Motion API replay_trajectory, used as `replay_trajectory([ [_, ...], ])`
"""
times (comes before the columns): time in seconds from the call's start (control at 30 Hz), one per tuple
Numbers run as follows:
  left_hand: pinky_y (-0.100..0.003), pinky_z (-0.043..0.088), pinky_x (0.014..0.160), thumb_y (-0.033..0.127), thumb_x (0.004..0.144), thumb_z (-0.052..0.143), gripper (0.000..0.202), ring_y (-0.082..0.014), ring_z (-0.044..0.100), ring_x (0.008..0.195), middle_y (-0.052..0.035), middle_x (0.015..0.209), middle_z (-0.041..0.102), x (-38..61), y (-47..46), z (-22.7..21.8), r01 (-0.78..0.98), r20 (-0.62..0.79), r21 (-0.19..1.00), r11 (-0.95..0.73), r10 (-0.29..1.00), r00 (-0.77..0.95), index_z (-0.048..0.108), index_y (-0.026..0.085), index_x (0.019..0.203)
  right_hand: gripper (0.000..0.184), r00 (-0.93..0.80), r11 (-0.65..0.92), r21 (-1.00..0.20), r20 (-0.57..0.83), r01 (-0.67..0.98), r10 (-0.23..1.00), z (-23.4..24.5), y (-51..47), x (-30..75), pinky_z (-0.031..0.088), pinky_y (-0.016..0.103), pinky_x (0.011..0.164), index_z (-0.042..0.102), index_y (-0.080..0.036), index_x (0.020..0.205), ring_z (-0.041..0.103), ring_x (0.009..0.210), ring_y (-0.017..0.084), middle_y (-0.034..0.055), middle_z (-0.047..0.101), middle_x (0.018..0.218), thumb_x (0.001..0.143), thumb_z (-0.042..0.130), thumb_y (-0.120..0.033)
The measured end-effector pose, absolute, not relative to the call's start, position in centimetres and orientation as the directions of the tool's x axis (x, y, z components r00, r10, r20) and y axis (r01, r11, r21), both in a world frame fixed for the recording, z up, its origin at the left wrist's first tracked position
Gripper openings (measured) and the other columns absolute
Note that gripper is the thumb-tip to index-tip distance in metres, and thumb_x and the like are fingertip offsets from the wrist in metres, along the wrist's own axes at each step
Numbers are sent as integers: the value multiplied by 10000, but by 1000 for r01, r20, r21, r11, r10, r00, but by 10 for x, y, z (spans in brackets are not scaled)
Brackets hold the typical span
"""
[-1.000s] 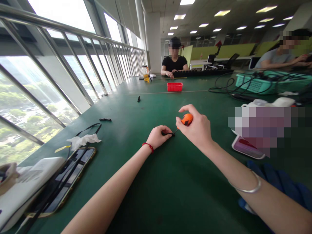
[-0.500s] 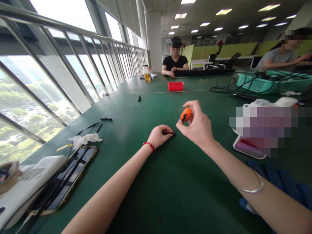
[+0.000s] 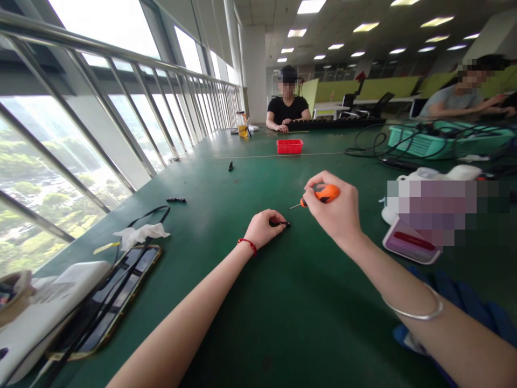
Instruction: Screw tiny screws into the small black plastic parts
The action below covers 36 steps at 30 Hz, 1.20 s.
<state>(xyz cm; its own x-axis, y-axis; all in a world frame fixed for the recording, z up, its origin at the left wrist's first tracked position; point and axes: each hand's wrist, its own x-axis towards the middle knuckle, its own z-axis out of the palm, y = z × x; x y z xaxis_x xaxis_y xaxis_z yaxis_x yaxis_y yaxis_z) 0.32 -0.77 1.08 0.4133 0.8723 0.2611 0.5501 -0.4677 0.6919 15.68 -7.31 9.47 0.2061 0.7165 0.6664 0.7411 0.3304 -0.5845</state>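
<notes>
My left hand (image 3: 265, 228) rests low over the green table, its fingers closed on a small black part (image 3: 286, 224) whose end sticks out past the fingertips. What kind of part it is, I cannot make out. In my right hand (image 3: 337, 207) is an orange and black screwdriver (image 3: 327, 193), gripped between thumb and fingers. Its thin metal shaft points left and slightly down, with the tip above and apart from the black part.
Beyond my hands are a red tray (image 3: 290, 146) and two small black pieces (image 3: 230, 166). A phone (image 3: 121, 302) with cables lies at left. At right are a green basket (image 3: 448, 141), a pink-and-white box (image 3: 412, 241) and blue gloves (image 3: 460, 302). Two people sit farther back.
My right hand has lifted the screwdriver off the black part and tilted it from near upright to slanting, handle to the right. My left hand has stayed in place.
</notes>
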Motion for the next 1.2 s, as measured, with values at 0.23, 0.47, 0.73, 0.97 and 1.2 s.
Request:
replay_trajectory([
  [0.23, -253, 492, 733, 208, 696, 621, 105, -140, 613, 756, -24, 802, 670, 2, -10, 9, 549, 280, 690, -471, 874, 397, 671, 163, 776, 196, 36, 229, -394, 561, 890, 827, 68, -55, 178, 329, 241, 523, 628, -263, 860, 569, 681, 164, -1, 630, 788, 818, 507, -411],
  [0.47, -255, 492, 715, 255, 717, 621, 117, -141, 615, 748, -24, 801, 669, 2, -9, 6, 531, 300, 696, -483, 868, 396, 669, 165, 775, 149, -207, 354, -311, 419, 882, 884, 10, -48, 181, 422, 258, 606, 612, -263, 949, 559, 843, 176, 35, 559, 887, 819, 555, -309],
  [0.73, -252, 496, 722, 253, 720, 630, 111, -140, 617, 754, -26, 817, 669, 5, -10, 8, 542, 309, 678, -496, 862, 402, 671, 167, 776, 139, -248, 390, -327, 400, 861, 882, 4, -46, 179, 437, 264, 646, 619, -255, 934, 530, 883, 180, 34, 538, 901, 798, 589, -255],
  [0.97, -260, 493, 718, 281, 732, 628, 140, -144, 613, 750, -34, 812, 671, 5, -8, 7, 529, 304, 689, -495, 860, 409, 672, 156, 776, 119, -238, 388, -342, 406, 856, 882, 2, -44, 181, 426, 262, 639, 617, -247, 910, 526, 873, 172, 33, 530, 895, 796, 582, -238],
  [1.2, -300, 480, 826, 278, 744, 633, 146, -168, 618, 854, -51, 885, 687, 3, -12, 15, 459, 346, 720, -521, 842, 413, 665, 156, 817, 136, -234, 374, -336, 391, 864, 890, 2, -43, 181, 415, 263, 637, 604, -245, 926, 525, 883, 179, 37, 533, 910, 793, 575, -245],
])
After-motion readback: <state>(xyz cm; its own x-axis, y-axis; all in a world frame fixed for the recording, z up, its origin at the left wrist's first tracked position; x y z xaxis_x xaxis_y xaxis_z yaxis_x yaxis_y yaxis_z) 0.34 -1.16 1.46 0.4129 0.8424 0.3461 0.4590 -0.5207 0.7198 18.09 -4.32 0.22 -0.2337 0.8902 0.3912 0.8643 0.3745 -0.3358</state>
